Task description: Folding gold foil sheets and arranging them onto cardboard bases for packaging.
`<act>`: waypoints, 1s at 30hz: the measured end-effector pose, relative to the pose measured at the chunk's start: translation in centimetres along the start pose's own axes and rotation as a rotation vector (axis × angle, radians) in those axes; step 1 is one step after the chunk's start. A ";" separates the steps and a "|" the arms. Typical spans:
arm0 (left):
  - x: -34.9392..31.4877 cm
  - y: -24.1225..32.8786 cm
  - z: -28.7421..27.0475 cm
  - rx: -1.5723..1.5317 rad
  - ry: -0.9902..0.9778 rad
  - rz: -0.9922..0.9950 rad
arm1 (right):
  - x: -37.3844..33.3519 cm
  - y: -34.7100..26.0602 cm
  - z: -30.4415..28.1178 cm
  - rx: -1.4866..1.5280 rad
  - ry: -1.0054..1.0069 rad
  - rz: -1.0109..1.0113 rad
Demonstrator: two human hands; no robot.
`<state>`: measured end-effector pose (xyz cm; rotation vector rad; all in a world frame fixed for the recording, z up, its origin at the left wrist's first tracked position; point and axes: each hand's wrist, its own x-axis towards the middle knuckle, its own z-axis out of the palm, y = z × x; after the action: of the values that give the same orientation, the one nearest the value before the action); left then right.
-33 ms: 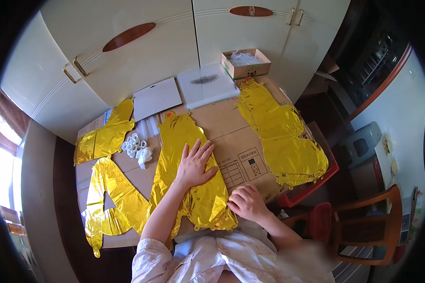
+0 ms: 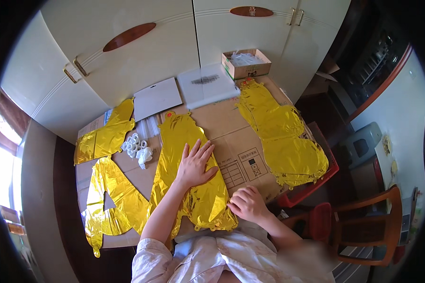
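A flat gold foil balloon (image 2: 174, 141) lies lengthwise in the middle of the cardboard-covered table, its lower end close to my body. My left hand (image 2: 196, 165) rests palm down on it, fingers stretched and spread. At the balloon's lower right edge, my right hand (image 2: 248, 203) is closed, with curled fingers and thumb pinching the foil rim. Left of it lies another gold foil balloon (image 2: 127, 205) with an opening through it, and above that a third, smaller gold piece (image 2: 101, 144). A wide, rounded gold foil balloon (image 2: 283, 137) is spread out on the right.
White rings (image 2: 133, 143) and a crumpled white piece (image 2: 144, 158) sit beside clear straws (image 2: 148, 127). Behind are a white card (image 2: 157, 98), a clear plastic bag (image 2: 208, 87) and a box of clear strips (image 2: 248, 68). Cabinets border the far side; a wooden chair (image 2: 392, 226) stands right.
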<state>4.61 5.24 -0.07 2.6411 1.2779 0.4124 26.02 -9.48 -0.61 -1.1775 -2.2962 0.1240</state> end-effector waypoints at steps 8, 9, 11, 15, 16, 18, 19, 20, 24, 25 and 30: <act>0.0 -0.1 0.1 0.014 -0.020 -0.003 | -1.5 -2.0 -1.4 0.052 -0.105 -0.079; 0.0 -0.1 0.2 0.011 -0.009 -0.001 | -1.7 -2.0 -1.4 0.059 -0.137 -0.096; -0.1 -0.3 0.4 0.005 0.011 0.004 | -1.7 -2.3 -1.4 0.074 -0.156 -0.105; -0.1 -0.2 0.3 0.009 0.003 0.005 | -1.7 -2.6 -1.2 0.085 -0.157 -0.110; -0.1 -0.1 0.2 0.010 0.003 0.004 | -1.7 -2.7 -1.2 0.088 -0.152 -0.109; -0.1 -0.1 0.3 0.013 0.006 0.005 | -2.0 -2.2 -0.8 0.120 -0.091 -0.113; -0.1 -0.1 0.3 0.015 0.009 0.004 | -2.2 -2.0 -0.5 0.135 -0.060 -0.114; -0.1 0.0 0.4 0.018 0.010 0.005 | -2.2 -1.7 -0.2 0.091 -0.035 -0.094; -0.2 0.0 0.2 0.018 0.028 0.003 | -0.1 -0.9 -0.3 -0.073 0.064 -0.094; -0.2 0.0 0.3 0.017 0.029 0.003 | 0.5 -0.7 -0.4 -0.103 0.064 -0.119; -0.1 -0.2 0.4 0.016 0.029 0.008 | 1.4 -0.2 0.2 -0.119 0.058 -0.176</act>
<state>4.52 5.23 -0.55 2.6643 1.2848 0.4447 25.16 -8.49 -0.09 -1.0152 -2.3706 -0.1122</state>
